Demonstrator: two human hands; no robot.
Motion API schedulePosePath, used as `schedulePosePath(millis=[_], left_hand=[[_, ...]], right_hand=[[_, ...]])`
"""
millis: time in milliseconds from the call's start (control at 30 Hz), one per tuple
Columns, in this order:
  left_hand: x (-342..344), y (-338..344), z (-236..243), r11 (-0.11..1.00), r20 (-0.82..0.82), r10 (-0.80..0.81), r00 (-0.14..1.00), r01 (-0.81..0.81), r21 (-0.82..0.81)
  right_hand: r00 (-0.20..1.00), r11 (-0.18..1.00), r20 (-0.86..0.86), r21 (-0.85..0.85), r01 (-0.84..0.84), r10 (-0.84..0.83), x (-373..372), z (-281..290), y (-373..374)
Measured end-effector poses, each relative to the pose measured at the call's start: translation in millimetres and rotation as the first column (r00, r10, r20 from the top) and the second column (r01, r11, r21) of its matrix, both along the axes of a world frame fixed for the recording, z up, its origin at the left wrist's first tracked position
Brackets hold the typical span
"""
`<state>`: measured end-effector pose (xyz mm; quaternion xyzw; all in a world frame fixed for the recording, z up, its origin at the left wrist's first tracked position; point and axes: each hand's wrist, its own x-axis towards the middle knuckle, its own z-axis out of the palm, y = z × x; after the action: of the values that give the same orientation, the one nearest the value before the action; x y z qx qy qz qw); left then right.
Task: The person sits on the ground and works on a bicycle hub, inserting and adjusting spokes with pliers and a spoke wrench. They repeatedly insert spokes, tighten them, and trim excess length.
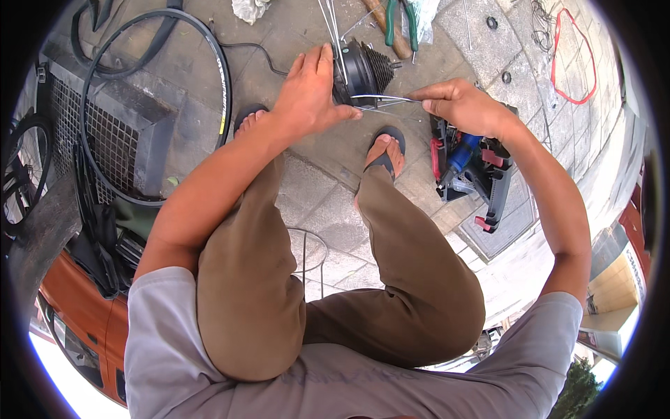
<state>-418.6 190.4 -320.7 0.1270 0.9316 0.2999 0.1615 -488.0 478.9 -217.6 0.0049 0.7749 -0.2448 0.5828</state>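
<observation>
A black wheel hub (363,73) with a ribbed, stepped end stands on the ground in front of my feet, a dark cable running from its left side. My left hand (307,94) grips the hub's left edge, fingers along its top and thumb stretched below. Thin metal spokes (384,99) stick out to the right from the hub's near edge. Their outer ends sit between the thumb and fingers of my right hand (464,106), which is closed in a pinch. More spokes (335,31) reach away from the hub's far side.
A black wheel rim (225,91) leans at left over a metal grate (66,122). Beyond the hub lie green-handled pliers (412,31) and a wooden handle (382,21). An open tool case (497,185) is below my right hand. A red loop (593,77) lies far right.
</observation>
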Motion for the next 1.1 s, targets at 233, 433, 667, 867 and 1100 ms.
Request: schedulePosePath(millis=[233,433,667,867,1100], left_hand=[[-2,-3,-1,1.000,0.058,-0.025,0.998,0.025,-0.003],[-3,-5,-1,1.000,0.070,-0.002,0.998,0.002,-0.004],[-3,-2,0,1.000,0.067,0.000,0.998,-0.001,0.005],[1,-3,-10,0.994,0.071,0.010,0.997,-0.017,0.105],[1,0,-6,0.991,0.102,0.034,0.994,-0.047,0.128]], right_hand=[[0.942,0.969,-0.302,-0.147,-0.196,0.145,14,-5,7],[0.982,0.990,0.135,0.054,0.127,-0.133,-19,2,-11],[0.999,0.998,0.052,-0.068,0.012,-0.008,-16,-8,-5],[1.000,0.995,0.014,-0.101,0.014,-0.012,-10,-10,-1],[1.000,0.998,0.003,-0.066,0.019,-0.019,-10,-6,-7]])
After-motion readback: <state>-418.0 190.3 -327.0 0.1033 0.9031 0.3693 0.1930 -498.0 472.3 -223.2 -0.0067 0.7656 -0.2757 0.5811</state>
